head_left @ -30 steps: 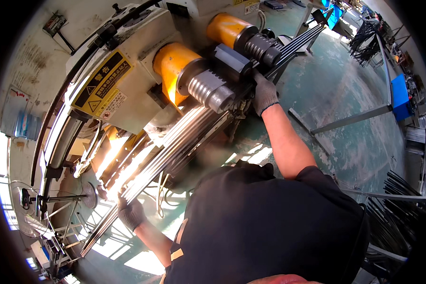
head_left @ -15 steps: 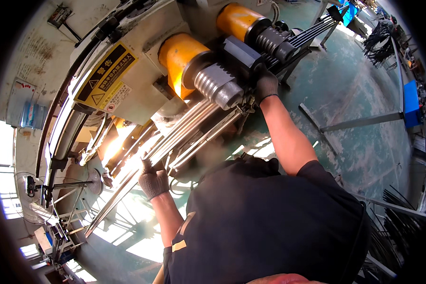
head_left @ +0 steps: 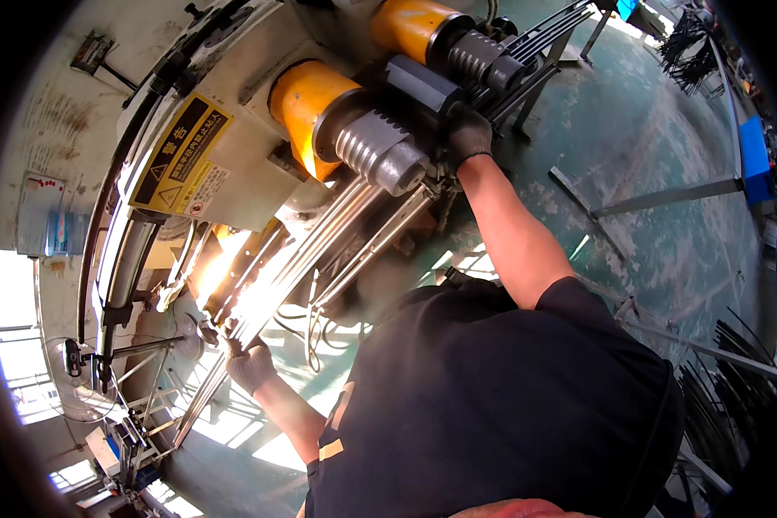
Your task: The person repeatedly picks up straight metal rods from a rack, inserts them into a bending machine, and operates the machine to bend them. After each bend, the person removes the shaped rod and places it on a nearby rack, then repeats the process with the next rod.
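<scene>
My left hand (head_left: pixel 250 368), in a dark knit glove, is at a bundle of long shiny metal tubes (head_left: pixel 319 237), toward their lower left end. Its fingers curl round the tubes, partly lost in glare. At upper right my gloved right hand (head_left: pixel 469 136) reaches to the end of a dark angular block (head_left: pixel 421 85), between two ridged steel cylinders. Its fingertips are hidden behind the hand and the block. The near ridged cylinder (head_left: pixel 382 154) sits in a yellow housing (head_left: pixel 312 99), just above the tubes.
A second yellow housing (head_left: pixel 416 28) stands farther back on the big machine. A yellow and black warning label (head_left: pixel 181 160) is on its side panel. Dark rods (head_left: pixel 548 39) extend past my right hand. A metal stand (head_left: pixel 665 200) is at right, and a fan (head_left: pixel 82 380) at left.
My left hand has slid down and left along the tubes. My right hand stays at the block. The whole view has shifted slightly.
</scene>
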The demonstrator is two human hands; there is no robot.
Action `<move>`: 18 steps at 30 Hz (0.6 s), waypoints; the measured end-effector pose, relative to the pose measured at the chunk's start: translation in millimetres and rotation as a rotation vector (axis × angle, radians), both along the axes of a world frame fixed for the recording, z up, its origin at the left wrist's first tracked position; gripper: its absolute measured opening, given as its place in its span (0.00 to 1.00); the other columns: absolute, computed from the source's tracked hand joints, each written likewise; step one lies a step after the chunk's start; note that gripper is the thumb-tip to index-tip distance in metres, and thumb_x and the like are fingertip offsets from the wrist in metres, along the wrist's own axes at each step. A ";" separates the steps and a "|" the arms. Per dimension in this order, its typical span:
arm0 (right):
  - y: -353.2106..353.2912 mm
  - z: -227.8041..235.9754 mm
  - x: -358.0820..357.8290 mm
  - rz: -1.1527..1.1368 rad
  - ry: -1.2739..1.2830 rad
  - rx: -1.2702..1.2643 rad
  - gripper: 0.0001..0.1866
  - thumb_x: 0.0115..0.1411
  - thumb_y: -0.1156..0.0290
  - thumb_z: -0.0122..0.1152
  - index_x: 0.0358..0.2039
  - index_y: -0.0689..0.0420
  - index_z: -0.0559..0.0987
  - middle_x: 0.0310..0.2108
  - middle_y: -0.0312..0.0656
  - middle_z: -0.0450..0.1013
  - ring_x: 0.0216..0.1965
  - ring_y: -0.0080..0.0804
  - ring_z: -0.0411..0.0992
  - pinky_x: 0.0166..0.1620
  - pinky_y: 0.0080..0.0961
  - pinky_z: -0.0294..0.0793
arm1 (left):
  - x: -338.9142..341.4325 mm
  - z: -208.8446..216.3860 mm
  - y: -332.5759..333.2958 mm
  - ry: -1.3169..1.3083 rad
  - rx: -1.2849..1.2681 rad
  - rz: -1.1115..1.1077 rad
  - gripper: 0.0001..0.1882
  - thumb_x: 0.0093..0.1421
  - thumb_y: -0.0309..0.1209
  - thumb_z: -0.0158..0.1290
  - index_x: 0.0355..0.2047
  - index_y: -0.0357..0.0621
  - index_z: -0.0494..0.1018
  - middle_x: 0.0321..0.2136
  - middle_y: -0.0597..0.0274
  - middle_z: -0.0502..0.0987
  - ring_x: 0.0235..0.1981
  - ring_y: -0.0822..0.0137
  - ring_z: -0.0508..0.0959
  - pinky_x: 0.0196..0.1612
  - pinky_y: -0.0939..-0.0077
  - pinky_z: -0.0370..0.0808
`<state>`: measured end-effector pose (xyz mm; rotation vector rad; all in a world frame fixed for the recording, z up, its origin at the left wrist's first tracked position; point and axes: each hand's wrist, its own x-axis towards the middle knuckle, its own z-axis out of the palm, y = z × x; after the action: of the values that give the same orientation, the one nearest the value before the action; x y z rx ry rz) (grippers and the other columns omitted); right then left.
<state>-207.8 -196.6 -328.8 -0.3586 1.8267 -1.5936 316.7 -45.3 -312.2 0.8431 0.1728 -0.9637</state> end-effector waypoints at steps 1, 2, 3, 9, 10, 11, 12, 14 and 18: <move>5.0 6.0 -0.5 0.027 -0.040 0.018 0.21 0.57 0.57 0.65 0.35 0.67 0.84 0.32 0.50 0.80 0.33 0.41 0.78 0.40 0.36 0.73 | -0.5 -1.5 -2.0 -0.001 -0.005 -0.056 0.14 0.68 0.24 0.49 0.51 0.28 0.75 0.49 0.46 0.79 0.52 0.55 0.79 0.58 0.56 0.78; 10.1 18.5 2.4 0.059 -0.078 0.034 0.22 0.57 0.57 0.65 0.37 0.67 0.84 0.33 0.52 0.81 0.35 0.43 0.78 0.42 0.38 0.73 | -0.6 -5.6 -2.1 0.000 -0.012 -0.107 0.14 0.68 0.24 0.50 0.50 0.28 0.75 0.49 0.46 0.79 0.51 0.55 0.79 0.58 0.58 0.78; 16.0 27.0 7.0 0.023 -0.144 -0.003 0.23 0.57 0.55 0.65 0.37 0.67 0.84 0.34 0.52 0.81 0.36 0.43 0.78 0.43 0.37 0.73 | -10.3 -3.6 -2.9 0.034 -0.040 -0.135 0.14 0.69 0.25 0.49 0.50 0.27 0.75 0.49 0.47 0.79 0.52 0.57 0.79 0.57 0.62 0.79; 29.8 9.2 14.3 -0.029 -0.039 -0.197 0.23 0.65 0.53 0.61 0.42 0.65 0.84 0.37 0.42 0.80 0.40 0.33 0.76 0.47 0.31 0.73 | -71.1 -24.2 -3.6 -0.839 0.231 -0.401 0.18 0.63 0.24 0.54 0.53 0.32 0.75 0.49 0.47 0.80 0.48 0.59 0.80 0.53 0.73 0.77; 37.0 8.8 17.6 -0.038 -0.146 -0.300 0.22 0.67 0.55 0.60 0.45 0.64 0.83 0.40 0.41 0.80 0.41 0.31 0.76 0.47 0.30 0.73 | -78.9 -22.7 0.5 -1.217 0.326 -0.538 0.19 0.64 0.26 0.53 0.55 0.33 0.74 0.50 0.49 0.79 0.50 0.60 0.79 0.55 0.72 0.76; 43.7 7.2 21.6 -0.047 -0.258 -0.400 0.21 0.69 0.56 0.59 0.48 0.64 0.82 0.42 0.39 0.80 0.42 0.29 0.75 0.48 0.28 0.73 | -86.3 -22.1 5.2 -1.607 0.418 -0.598 0.19 0.66 0.28 0.52 0.56 0.34 0.73 0.52 0.51 0.79 0.52 0.61 0.78 0.57 0.71 0.74; 50.3 2.7 17.5 0.002 -0.170 -0.415 0.21 0.70 0.58 0.58 0.51 0.64 0.80 0.45 0.39 0.79 0.43 0.28 0.76 0.48 0.27 0.73 | -83.1 -25.7 3.6 -1.775 0.436 -0.550 0.19 0.68 0.31 0.50 0.56 0.34 0.72 0.53 0.51 0.78 0.53 0.60 0.77 0.58 0.67 0.73; 73.5 -3.7 16.9 0.027 -0.197 -0.406 0.22 0.70 0.59 0.58 0.55 0.63 0.78 0.48 0.41 0.79 0.46 0.29 0.76 0.50 0.27 0.73 | -54.7 -40.4 0.3 -1.242 0.186 -0.443 0.20 0.72 0.35 0.46 0.57 0.35 0.72 0.56 0.51 0.77 0.57 0.59 0.75 0.62 0.60 0.71; 101.8 -42.2 -3.4 0.015 -0.344 -0.267 0.23 0.70 0.60 0.56 0.59 0.61 0.75 0.51 0.41 0.78 0.49 0.31 0.76 0.52 0.28 0.74 | 5.7 -39.2 12.0 -0.037 -0.206 -0.206 0.17 0.72 0.31 0.49 0.57 0.36 0.72 0.54 0.50 0.78 0.56 0.57 0.77 0.62 0.59 0.74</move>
<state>-211.2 -94.9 -371.0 -0.1990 1.3557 -1.7691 322.4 -33.2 -351.4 0.6972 -0.0462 -1.1372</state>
